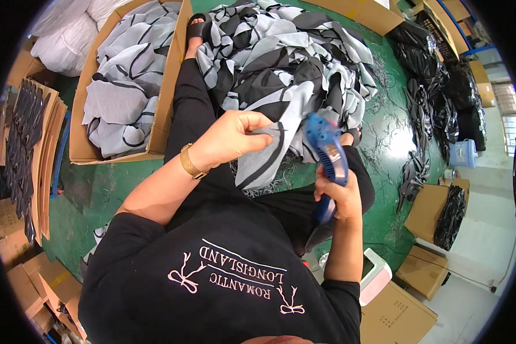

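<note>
Two bare hands worked over a seated person's lap. One grey cloth (265,157) with black stripes hung from the left hand (230,139), whose thumb and fingers were pressed together, pinching the cloth's upper edge. One blue tool (325,150), gun-shaped, stood upright in the right hand (339,196); that hand was wrapped tight around the tool's handle, with the tool's head just right of the pinched cloth and touching it. One gold wristband (190,161) sat on the left wrist.

One big pile (286,54) of the same grey and black fabric lay beyond both hands, on a green floor (92,192). One open carton (165,97) full of folded grey pieces (123,86) stood beyond and to the left of the left hand. Black bags (436,86), too many and too bunched to count, lay far right of the right hand. One pink and white stool (375,275) stood near the right elbow, beside two closed cartons (410,286).
</note>
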Motion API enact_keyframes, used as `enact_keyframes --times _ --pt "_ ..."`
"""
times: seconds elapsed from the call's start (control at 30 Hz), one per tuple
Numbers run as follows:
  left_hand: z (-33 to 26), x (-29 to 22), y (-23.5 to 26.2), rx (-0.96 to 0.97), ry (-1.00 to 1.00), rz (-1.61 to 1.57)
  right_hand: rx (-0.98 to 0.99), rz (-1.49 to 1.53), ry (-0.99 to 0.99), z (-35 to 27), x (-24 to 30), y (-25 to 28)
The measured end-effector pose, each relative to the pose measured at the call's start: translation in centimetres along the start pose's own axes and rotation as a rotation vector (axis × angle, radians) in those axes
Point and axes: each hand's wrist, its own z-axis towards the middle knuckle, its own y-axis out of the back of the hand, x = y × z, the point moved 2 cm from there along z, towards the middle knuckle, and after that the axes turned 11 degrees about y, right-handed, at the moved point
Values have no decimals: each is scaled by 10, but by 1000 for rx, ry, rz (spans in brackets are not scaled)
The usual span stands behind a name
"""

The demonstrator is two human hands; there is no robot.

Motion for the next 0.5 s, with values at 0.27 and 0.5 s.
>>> enact_keyframes --times 0.27,0.5 --pt "-73 -19 163 -834 -278 -253 -120 256 117 20 -5 40" --pt "-163 96 346 -1535 -283 -689 -152 375 93 45 -14 62"
